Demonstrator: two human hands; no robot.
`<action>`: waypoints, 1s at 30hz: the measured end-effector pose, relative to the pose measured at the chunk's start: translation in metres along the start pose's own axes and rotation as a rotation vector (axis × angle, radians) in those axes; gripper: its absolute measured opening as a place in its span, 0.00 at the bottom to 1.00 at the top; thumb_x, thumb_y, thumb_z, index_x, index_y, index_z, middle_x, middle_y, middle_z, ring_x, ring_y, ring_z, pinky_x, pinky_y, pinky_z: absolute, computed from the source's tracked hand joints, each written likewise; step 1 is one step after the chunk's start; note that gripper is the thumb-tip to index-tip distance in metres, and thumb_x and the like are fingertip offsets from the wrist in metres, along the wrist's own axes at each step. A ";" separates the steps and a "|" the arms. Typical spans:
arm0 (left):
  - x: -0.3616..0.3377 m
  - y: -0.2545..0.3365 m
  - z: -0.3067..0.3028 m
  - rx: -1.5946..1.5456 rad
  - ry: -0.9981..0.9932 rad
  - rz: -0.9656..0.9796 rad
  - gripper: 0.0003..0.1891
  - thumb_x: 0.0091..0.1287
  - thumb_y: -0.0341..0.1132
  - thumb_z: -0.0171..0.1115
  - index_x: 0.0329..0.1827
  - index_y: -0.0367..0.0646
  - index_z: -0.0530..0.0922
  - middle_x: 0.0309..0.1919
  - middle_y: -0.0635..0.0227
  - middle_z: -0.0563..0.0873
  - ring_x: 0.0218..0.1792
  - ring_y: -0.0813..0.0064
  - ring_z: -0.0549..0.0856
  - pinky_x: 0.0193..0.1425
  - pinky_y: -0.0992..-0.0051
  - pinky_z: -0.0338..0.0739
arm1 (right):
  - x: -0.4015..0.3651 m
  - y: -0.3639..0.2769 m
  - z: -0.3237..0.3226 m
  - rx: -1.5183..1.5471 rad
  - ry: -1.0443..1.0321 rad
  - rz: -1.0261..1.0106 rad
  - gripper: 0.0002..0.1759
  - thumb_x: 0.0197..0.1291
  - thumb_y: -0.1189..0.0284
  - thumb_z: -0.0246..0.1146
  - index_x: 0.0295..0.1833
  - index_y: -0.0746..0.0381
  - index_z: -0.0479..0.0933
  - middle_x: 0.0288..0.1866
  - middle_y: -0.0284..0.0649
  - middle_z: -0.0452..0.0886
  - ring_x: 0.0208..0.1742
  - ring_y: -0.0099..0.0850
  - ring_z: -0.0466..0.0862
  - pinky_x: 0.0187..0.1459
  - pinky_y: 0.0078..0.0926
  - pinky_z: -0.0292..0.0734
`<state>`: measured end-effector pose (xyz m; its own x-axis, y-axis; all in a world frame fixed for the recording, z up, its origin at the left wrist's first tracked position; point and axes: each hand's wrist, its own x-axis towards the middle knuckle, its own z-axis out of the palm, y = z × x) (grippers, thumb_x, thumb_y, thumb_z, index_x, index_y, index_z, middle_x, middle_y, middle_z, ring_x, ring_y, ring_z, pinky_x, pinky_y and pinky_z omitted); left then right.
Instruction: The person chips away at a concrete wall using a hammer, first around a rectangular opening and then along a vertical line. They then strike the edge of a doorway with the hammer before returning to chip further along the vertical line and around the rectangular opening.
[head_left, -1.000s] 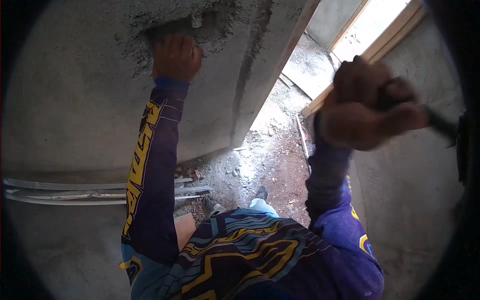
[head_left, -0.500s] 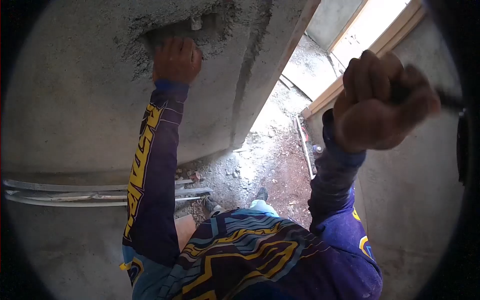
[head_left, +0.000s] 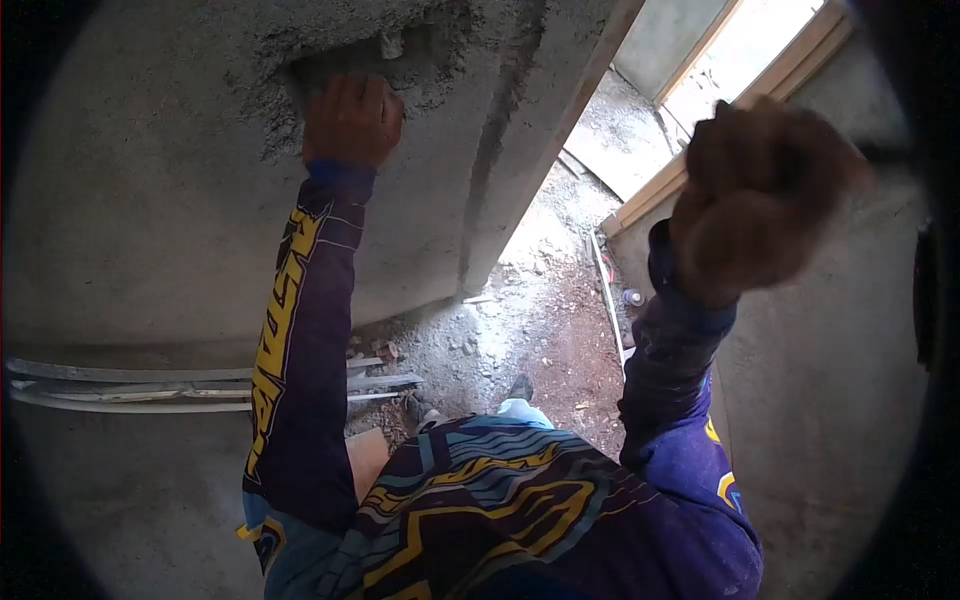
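Observation:
My left hand (head_left: 352,120) is closed at the lower edge of a rough recess (head_left: 425,60) chipped into the grey wall (head_left: 180,200). Whatever its fingers hold, if anything, is hidden behind the knuckles. A short pale pipe stub (head_left: 391,43) sticks out in the recess just above it. On the right, my right hand (head_left: 765,195) is raised, blurred and closed around the dark handle (head_left: 880,152) of a tool. The tool's far end fades into the dark border of the view.
A vertical groove (head_left: 488,150) runs down the wall right of the recess. Long pale strips (head_left: 130,385) lie at the lower left. Rubble covers the floor (head_left: 540,320) beside my feet. A wooden door frame (head_left: 650,195) stands at the upper right, with a small bottle (head_left: 633,297) below.
My right hand has turned slightly and shifted a little left, with the handle in it. My left hand has stayed at the recess.

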<state>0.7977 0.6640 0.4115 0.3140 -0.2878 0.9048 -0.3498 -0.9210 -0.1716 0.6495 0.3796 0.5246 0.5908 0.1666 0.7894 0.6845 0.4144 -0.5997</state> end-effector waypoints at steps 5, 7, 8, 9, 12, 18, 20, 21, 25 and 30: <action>0.003 0.007 0.000 0.066 0.004 0.018 0.06 0.54 0.34 0.62 0.32 0.45 0.76 0.29 0.65 0.79 0.35 0.64 0.79 0.34 0.63 0.71 | -0.117 0.162 -0.027 -1.391 0.057 -0.065 0.14 0.68 0.64 0.51 0.38 0.65 0.71 0.26 0.55 0.75 0.31 0.57 0.76 0.31 0.43 0.70; 0.009 0.008 0.002 0.105 0.028 0.018 0.06 0.54 0.34 0.62 0.32 0.45 0.76 0.29 0.65 0.79 0.35 0.64 0.79 0.34 0.63 0.71 | -0.142 0.165 -0.015 -1.081 0.067 0.925 0.20 0.69 0.60 0.51 0.44 0.68 0.76 0.27 0.57 0.79 0.30 0.53 0.82 0.35 0.45 0.74; 0.006 0.011 0.001 0.094 0.023 0.043 0.06 0.54 0.34 0.62 0.32 0.45 0.76 0.29 0.65 0.79 0.34 0.64 0.79 0.34 0.63 0.71 | -0.154 0.155 -0.004 -0.985 0.121 1.033 0.21 0.69 0.59 0.51 0.44 0.68 0.76 0.26 0.56 0.79 0.30 0.51 0.82 0.34 0.44 0.74; 0.011 0.012 0.003 0.090 0.037 0.053 0.06 0.54 0.34 0.62 0.32 0.45 0.76 0.29 0.65 0.79 0.34 0.64 0.79 0.34 0.63 0.71 | -0.155 0.149 -0.002 -0.904 0.161 1.120 0.22 0.69 0.57 0.51 0.45 0.68 0.76 0.26 0.56 0.79 0.30 0.49 0.83 0.34 0.43 0.74; 0.005 0.007 0.000 0.030 0.039 0.026 0.06 0.54 0.34 0.62 0.32 0.45 0.76 0.28 0.65 0.78 0.34 0.64 0.79 0.34 0.62 0.72 | -0.113 0.103 0.002 -0.944 0.126 0.619 0.29 0.72 0.52 0.46 0.41 0.70 0.74 0.24 0.45 0.75 0.28 0.37 0.78 0.32 0.33 0.71; 0.001 0.001 0.004 0.002 0.052 0.030 0.07 0.54 0.35 0.63 0.32 0.45 0.75 0.28 0.66 0.78 0.34 0.64 0.79 0.36 0.62 0.73 | 0.006 0.002 0.004 -0.107 -0.036 -0.366 0.20 0.66 0.56 0.57 0.56 0.58 0.69 0.30 0.34 0.71 0.23 0.24 0.67 0.24 0.29 0.65; 0.002 0.000 0.002 -0.009 0.028 0.016 0.07 0.54 0.35 0.63 0.32 0.45 0.75 0.28 0.65 0.78 0.34 0.64 0.79 0.36 0.62 0.73 | -0.004 0.046 -0.006 -0.106 0.060 -0.418 0.20 0.69 0.56 0.51 0.54 0.61 0.70 0.31 0.34 0.72 0.22 0.24 0.66 0.22 0.28 0.63; 0.003 0.002 -0.001 -0.029 0.003 0.005 0.07 0.54 0.36 0.63 0.32 0.45 0.75 0.28 0.64 0.78 0.34 0.63 0.79 0.36 0.62 0.73 | -0.024 0.075 -0.011 -0.113 0.162 -0.467 0.22 0.72 0.56 0.45 0.52 0.63 0.72 0.33 0.35 0.72 0.21 0.24 0.66 0.21 0.27 0.60; 0.000 0.003 0.000 0.064 -0.014 0.028 0.07 0.55 0.36 0.62 0.31 0.44 0.75 0.28 0.60 0.78 0.36 0.60 0.79 0.38 0.60 0.74 | -0.113 0.153 -0.006 -1.099 0.155 0.573 0.19 0.69 0.61 0.52 0.41 0.70 0.73 0.25 0.54 0.76 0.29 0.50 0.78 0.34 0.39 0.73; 0.006 0.008 0.000 0.126 0.016 0.023 0.06 0.55 0.34 0.60 0.30 0.43 0.77 0.31 0.57 0.81 0.38 0.57 0.80 0.39 0.58 0.74 | -0.115 0.129 0.001 -0.893 0.309 0.646 0.21 0.70 0.57 0.51 0.40 0.67 0.72 0.32 0.63 0.76 0.37 0.61 0.78 0.35 0.50 0.71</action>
<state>0.7973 0.6551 0.4156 0.2931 -0.3059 0.9058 -0.2426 -0.9402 -0.2390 0.6696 0.4154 0.3566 0.9376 -0.1607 0.3082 0.2010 -0.4728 -0.8580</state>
